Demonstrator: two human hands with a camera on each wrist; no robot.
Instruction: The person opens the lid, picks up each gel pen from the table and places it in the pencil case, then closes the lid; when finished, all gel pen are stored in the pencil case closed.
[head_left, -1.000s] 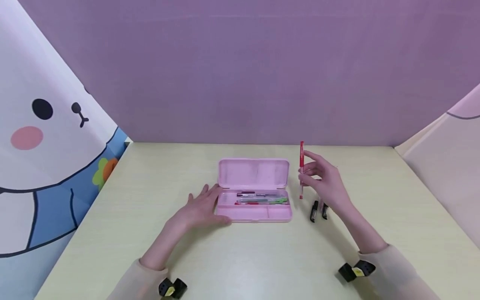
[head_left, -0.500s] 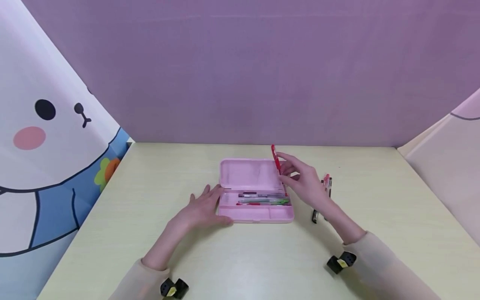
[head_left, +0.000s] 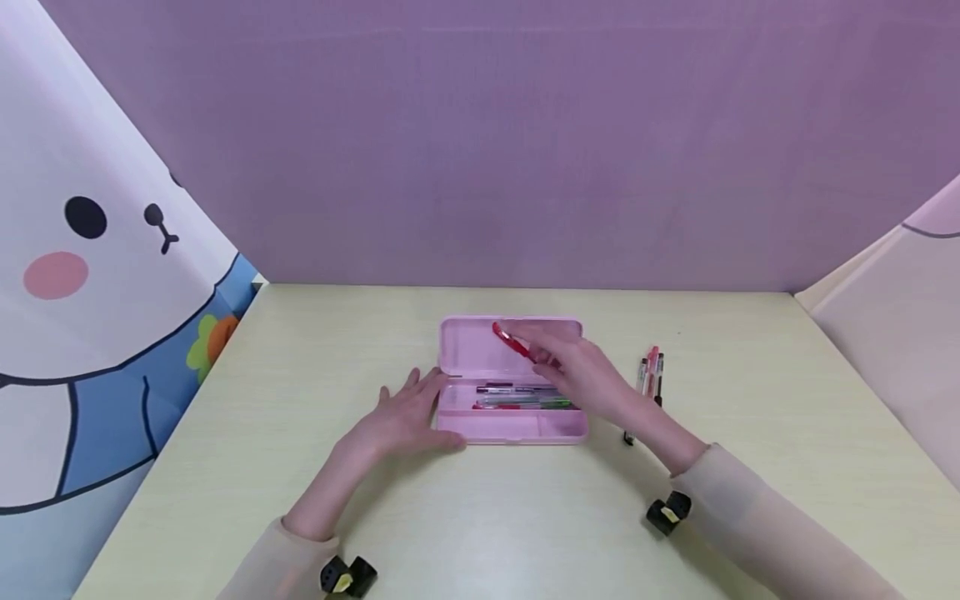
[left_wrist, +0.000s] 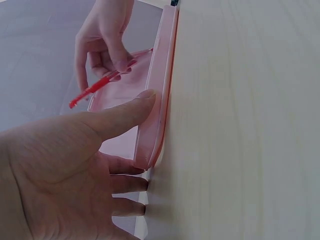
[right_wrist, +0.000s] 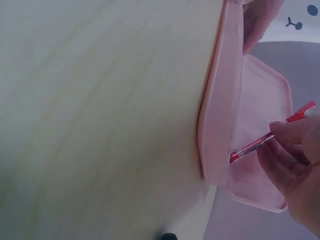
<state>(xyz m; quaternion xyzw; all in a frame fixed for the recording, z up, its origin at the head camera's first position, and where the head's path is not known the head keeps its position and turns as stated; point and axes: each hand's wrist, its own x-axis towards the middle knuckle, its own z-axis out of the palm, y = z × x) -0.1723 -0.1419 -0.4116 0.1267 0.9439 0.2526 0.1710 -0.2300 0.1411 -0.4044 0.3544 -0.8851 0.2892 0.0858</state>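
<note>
A pink pencil case (head_left: pixel 487 428) lies with its lid raised at the back; several pens (head_left: pixel 517 405) rest in its middle compartment. My left hand (head_left: pixel 401 421) spreads along the case's left end, fingers straight. In the left wrist view, the left thumb (left_wrist: pixel 132 112) presses the front wall. My right hand (head_left: pixel 581 371) pinches a red pen (head_left: pixel 512 340) over the case, in front of the lid. The pen is tilted, red cap end up and to the left. Seen from the right wrist, the pen's lower tip (right_wrist: pixel 235 157) is right at the case's rim.
More pens (head_left: pixel 651 371) lie on the table to the right of the case, partly hidden by the right forearm. A purple cloth (head_left: pixel 525 150) stands behind the table (head_left: pixel 337 333), and a cartoon-printed cloth (head_left: pixel 112 333) hangs at the left.
My right hand has carried the red pen leftward from beside the case to over it, and the pen has gone from upright to tilted. The left hand has stayed at the case.
</note>
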